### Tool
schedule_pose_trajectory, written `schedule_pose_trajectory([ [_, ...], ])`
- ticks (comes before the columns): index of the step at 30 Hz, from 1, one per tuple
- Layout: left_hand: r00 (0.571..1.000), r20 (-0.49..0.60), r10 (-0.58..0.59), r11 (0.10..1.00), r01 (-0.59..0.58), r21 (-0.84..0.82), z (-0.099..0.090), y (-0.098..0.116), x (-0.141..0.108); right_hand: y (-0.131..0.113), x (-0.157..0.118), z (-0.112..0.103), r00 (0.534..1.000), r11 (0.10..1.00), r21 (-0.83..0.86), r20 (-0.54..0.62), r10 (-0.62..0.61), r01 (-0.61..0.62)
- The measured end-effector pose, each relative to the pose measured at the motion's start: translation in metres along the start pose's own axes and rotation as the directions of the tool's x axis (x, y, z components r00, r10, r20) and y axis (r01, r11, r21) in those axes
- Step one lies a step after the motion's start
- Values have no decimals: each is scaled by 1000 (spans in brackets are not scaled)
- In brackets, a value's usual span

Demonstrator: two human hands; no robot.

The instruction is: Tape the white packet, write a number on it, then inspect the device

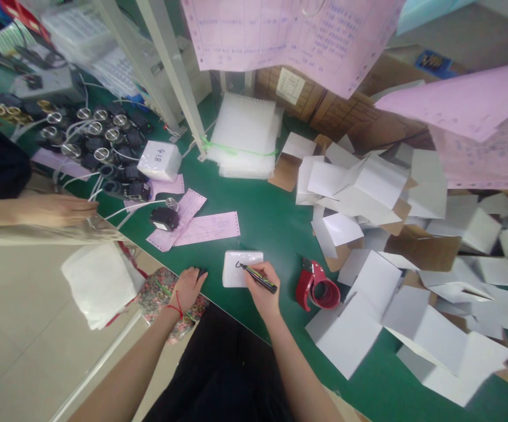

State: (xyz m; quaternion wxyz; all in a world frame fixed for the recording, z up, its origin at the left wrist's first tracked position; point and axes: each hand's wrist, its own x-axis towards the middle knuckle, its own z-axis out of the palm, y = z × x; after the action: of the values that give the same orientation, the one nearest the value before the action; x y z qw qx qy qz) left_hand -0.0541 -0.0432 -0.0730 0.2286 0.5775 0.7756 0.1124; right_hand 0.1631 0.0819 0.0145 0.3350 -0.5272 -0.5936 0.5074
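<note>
My right hand (264,288) grips a black marker (260,279), its tip touching the top of a small white wrapped box (233,276). A dark curved stroke shows on that box. At the table's front edge rests my left hand (188,289), a red string around its wrist. Its fingers are closed on a small black piece, which looks like the marker cap (201,272). Beyond the box, pink printed slips (210,227) lie crossed, with a black valve-like part (165,218) on them. Another white wrapped box (159,160) is marked 418.
A red tape dispenser (317,287) stands right of the box, beside many folded white cartons (359,316). Foam sheets (246,132) are stacked at the back. Cabled metal-and-black parts (100,135) crowd the left, near another person's hand (63,210). Pink sheets (280,35) hang overhead.
</note>
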Motion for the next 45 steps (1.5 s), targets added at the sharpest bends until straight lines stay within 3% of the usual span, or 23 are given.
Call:
schedule_pose_trajectory([
  [6,1000,3,2,1000,-2,2,1,0,0,-2,-2,-2,997,1000,26,81,11,-14],
  [11,1000,1,0,1000,0,-21,1,1,0,-1,-2,-4,993,992,57,-36,112,-110],
  [17,1000,0,-21,999,21,-38,-2,3,2,3,-2,-5,1000,1000,-19,3,4,-4],
  [22,1000,1,-18,999,18,-40,-2,2,1,2,-3,-8,993,994,29,-48,106,-105],
  [28,1000,15,-8,999,8,-34,-3,2,1,1,-5,-8,996,995,27,12,92,-92],
  [33,1000,18,-26,998,27,-51,-3,3,2,2,-7,-10,972,965,153,-71,226,-213],
  [39,998,41,-42,998,44,-40,-3,1,1,9,-7,-9,987,987,68,-51,151,-147],
  [45,990,117,-85,996,88,-21,-7,2,5,8,-7,-8,965,949,213,-72,254,-234],
])
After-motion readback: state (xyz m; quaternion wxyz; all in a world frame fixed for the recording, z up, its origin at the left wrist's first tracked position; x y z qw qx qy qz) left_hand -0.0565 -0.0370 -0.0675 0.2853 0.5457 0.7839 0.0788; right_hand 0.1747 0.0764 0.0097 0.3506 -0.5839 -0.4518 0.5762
